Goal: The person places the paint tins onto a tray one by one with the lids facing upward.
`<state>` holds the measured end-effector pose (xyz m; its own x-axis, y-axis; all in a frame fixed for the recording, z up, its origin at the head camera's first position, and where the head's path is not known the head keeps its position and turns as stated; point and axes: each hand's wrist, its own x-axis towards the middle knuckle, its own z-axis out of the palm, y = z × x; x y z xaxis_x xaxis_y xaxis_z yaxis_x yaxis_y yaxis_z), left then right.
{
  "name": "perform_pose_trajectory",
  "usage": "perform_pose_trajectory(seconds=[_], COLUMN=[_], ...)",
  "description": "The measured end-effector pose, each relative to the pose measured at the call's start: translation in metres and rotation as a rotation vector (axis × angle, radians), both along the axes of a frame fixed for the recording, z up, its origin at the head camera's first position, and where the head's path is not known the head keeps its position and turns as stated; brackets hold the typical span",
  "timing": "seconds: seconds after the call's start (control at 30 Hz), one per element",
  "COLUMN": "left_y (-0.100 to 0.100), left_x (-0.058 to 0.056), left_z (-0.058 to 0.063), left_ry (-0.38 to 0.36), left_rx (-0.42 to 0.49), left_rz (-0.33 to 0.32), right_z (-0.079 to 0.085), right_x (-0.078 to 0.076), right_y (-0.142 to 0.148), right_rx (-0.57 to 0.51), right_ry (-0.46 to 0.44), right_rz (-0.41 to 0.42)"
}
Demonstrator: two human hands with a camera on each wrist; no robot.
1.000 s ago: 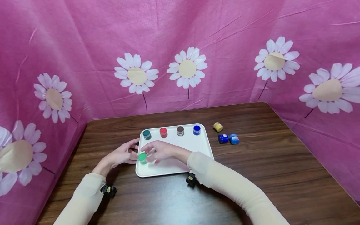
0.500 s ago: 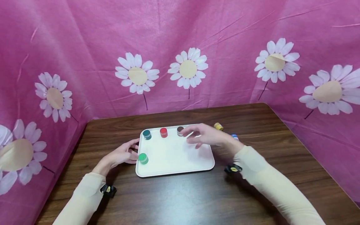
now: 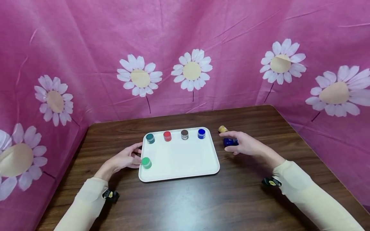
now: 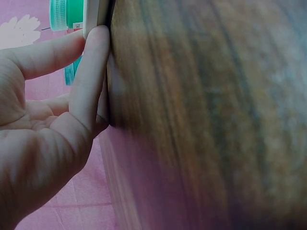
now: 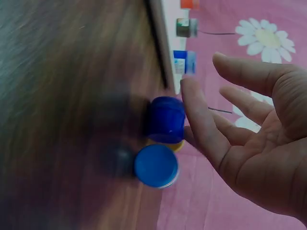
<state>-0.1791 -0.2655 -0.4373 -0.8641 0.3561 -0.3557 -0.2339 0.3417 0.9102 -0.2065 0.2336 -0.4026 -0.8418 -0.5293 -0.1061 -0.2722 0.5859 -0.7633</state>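
Note:
A white tray (image 3: pixel 179 160) lies on the table. My left hand (image 3: pixel 127 158) holds its left edge, thumb and fingertip at the rim in the left wrist view. Just inside that edge stands a green-lidded paint jar (image 3: pixel 146 162). My right hand (image 3: pixel 244 143) hovers right of the tray, fingers spread and nothing in them. Beneath its fingers lies a dark blue paint jar (image 3: pixel 229 142) on its side. In the right wrist view, a lighter blue paint jar (image 5: pixel 156 166) sits beside that one; the hand hides it from the head view. A yellow paint jar (image 3: pixel 223 129) lies just beyond the fingertips.
Along the tray's far side stand a teal jar (image 3: pixel 150 138), a red jar (image 3: pixel 167 136), a brown jar (image 3: pixel 184 134) and a blue jar (image 3: pixel 201 133). The brown wooden table (image 3: pixel 185 205) meets a pink flowered curtain (image 3: pixel 162 38) at the back and sides.
My right hand has left the green jar, crossed over the tray and come to the loose jars on the right. My left hand has stayed at the tray's edge.

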Motion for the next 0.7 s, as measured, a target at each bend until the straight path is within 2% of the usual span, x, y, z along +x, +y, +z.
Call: perform_pose_trajectory(seconds=[0.17,0.23,0.33,0.43,0.6,0.7], left_y=[-0.002,-0.002,-0.003,-0.003,-0.003,-0.004], left_x=[-0.001,-0.002,-0.003,-0.002,-0.001,-0.001], left_z=[-0.002,-0.003,-0.004,-0.005,-0.006,-0.005], left_ry=[0.001,-0.001,-0.002,-0.005,-0.003,0.008], left_rx=[0.004,0.003,0.004,0.005,0.010,0.015], left_rz=[0.001,0.004,0.008,0.009,0.002,0.005], right_z=[-0.009,-0.012,-0.016,-0.020,-0.028,-0.031], right_x=[-0.001,-0.003,-0.005,-0.007,-0.008,-0.009], right_y=[0.004,0.005,0.005,0.005,0.003,0.001], right_rx=[0.115,0.147,0.151,0.152,0.137,0.113], right_ry=[0.211,0.251,0.238,0.187,0.120,0.123], right_rz=[0.003,-0.005,-0.002,0.015,0.074,0.107])
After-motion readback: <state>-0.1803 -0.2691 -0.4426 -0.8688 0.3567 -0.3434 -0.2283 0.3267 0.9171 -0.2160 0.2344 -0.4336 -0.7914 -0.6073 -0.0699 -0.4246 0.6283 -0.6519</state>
